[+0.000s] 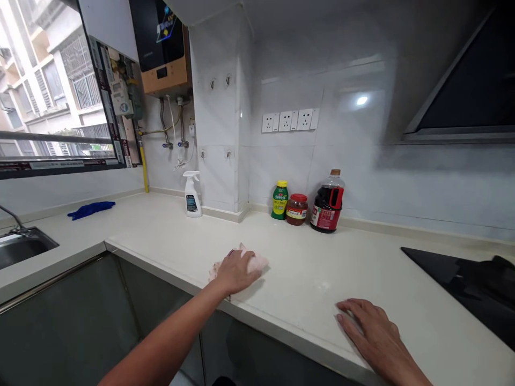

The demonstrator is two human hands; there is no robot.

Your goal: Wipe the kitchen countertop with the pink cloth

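Note:
My left hand (pixel 237 272) is closed over a pale pink cloth (pixel 258 261) and presses it on the white countertop (pixel 298 289) near the front edge. Parts of the cloth stick out on both sides of the hand; the rest is hidden under the palm. To the right, my right hand (pixel 372 329) hovers at or rests on the counter with fingers loosely apart, holding nothing. Whether its fingertips touch the surface I cannot tell.
Along the wall stand a green bottle (pixel 279 201), a red-lidded jar (pixel 296 210) and a large dark sauce bottle (pixel 328 203). A spray bottle (pixel 192 195) stands farther left, near a blue cloth (pixel 92 209) and a sink (pixel 28 246). A black cooktop (pixel 466 284) lies right.

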